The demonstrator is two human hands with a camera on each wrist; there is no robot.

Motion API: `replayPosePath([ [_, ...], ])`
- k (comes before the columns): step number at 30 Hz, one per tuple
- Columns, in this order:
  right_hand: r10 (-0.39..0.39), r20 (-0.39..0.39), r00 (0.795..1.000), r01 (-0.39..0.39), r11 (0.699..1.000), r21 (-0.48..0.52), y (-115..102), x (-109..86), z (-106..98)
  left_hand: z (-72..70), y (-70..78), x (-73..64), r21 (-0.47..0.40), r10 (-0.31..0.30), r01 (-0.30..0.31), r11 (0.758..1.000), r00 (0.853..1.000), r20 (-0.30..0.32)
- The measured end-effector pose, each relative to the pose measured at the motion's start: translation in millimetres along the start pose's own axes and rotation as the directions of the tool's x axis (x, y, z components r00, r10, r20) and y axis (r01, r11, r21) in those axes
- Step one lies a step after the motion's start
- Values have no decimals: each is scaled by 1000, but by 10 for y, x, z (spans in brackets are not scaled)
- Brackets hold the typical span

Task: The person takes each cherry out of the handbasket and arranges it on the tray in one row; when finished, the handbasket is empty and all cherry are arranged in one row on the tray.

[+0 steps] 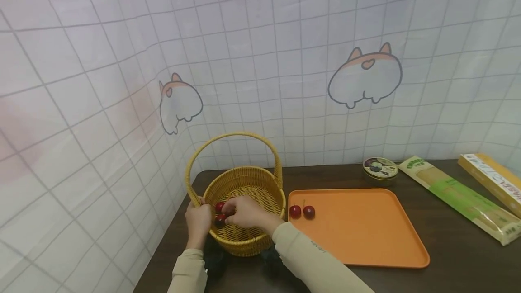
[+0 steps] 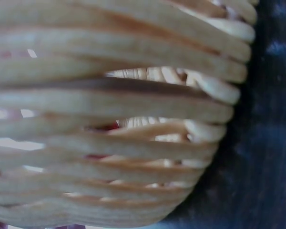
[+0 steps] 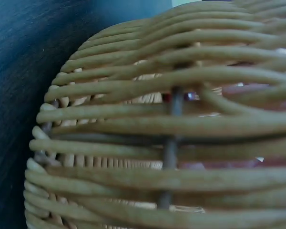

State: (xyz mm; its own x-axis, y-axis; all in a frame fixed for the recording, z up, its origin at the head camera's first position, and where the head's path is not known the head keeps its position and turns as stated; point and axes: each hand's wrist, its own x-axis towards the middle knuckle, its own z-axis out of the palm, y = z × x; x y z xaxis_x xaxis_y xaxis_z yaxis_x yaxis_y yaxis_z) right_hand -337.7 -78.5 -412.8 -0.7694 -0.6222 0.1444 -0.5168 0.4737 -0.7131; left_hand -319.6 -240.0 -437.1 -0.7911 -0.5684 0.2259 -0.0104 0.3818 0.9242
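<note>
On handle [image 1: 244, 134], head view only: left fingers [image 1: 199, 208]

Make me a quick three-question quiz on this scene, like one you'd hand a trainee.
1. How many cherries lie on the orange tray?
2. True or false: the right hand rests on the orange tray.
3. Which hand grips the basket where its handle meets the rim? A) the left hand; B) the right hand.

Key:
1. Two.
2. False; it reaches into the basket.
3. A.
</note>
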Motion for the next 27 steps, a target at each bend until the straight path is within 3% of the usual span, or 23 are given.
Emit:
replayPosePath([
  [9, 2, 2, 1000, -2, 994, -106, -12, 124, 27, 1, -1, 13, 4, 0, 0, 1000, 1000, 13],
  [15, -31, 68, 997, 41, 987, -158, -10, 140, 98, 2, -5, -13, 7, -7, 7, 1000, 1000, 21],
  [22, -60, 180, 982, 108, 957, -270, 4, 95, 154, 9, -7, 13, 6, -6, 6, 1000, 1000, 29],
  [27, -72, 201, 977, 125, 956, -265, -1, 70, 174, 9, -32, 13, 1, -22, 22, 1000, 1000, 19],
])
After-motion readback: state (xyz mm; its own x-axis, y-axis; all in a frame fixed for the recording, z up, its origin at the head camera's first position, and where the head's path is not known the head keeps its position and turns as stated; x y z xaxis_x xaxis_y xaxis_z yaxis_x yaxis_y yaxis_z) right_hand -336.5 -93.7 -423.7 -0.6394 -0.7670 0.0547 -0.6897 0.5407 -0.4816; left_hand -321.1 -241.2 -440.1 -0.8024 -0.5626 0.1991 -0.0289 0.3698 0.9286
